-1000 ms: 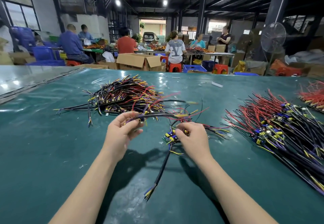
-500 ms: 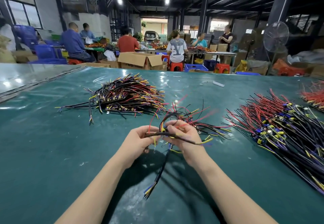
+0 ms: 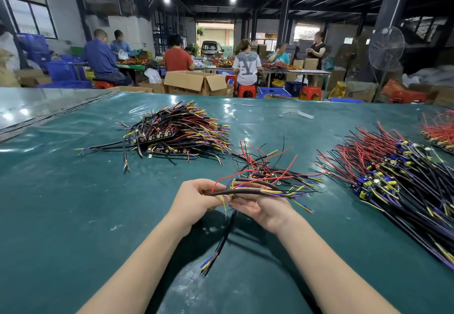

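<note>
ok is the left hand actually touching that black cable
Touching. The head view shows the left hand pinching the left end of the black cable, with thumb and fingers curled round it and no gap.

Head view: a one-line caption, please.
Left hand and right hand hold a wire bundle over the table, between left pile and right pile.
</note>
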Action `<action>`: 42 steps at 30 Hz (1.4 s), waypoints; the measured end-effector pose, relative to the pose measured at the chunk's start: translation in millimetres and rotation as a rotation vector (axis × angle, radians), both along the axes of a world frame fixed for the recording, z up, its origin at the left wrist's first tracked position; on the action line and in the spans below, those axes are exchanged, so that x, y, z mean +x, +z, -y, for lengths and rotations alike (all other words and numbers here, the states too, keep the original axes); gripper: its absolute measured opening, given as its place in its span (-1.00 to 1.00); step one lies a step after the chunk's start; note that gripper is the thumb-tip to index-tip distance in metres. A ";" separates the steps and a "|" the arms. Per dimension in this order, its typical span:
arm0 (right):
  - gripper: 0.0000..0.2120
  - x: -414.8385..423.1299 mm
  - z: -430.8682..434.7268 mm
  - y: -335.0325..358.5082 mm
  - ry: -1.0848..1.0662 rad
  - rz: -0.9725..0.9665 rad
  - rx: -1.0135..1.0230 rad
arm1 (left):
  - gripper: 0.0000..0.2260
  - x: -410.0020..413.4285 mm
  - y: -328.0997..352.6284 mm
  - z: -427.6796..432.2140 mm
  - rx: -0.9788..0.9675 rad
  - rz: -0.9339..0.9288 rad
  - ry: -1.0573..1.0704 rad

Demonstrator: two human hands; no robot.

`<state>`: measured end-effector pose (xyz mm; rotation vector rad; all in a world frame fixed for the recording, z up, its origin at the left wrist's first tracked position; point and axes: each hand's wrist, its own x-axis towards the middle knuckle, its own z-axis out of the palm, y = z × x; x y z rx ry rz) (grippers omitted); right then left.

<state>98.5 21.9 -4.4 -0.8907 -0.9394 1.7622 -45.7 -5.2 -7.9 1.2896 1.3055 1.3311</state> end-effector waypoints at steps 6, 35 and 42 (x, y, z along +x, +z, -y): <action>-0.69 -1.6 -0.1 -0.6 0.021 -0.040 -0.037 | -0.72 -5.0 5.0 1.4 -0.094 0.144 -0.049; -0.79 -7.2 9.0 0.1 0.082 -0.238 0.126 | -0.61 -18.2 12.2 0.8 0.017 0.124 -0.217; -0.89 0.9 11.1 13.2 0.136 -0.355 0.196 | -0.67 -21.8 10.7 -0.3 0.022 0.138 -0.141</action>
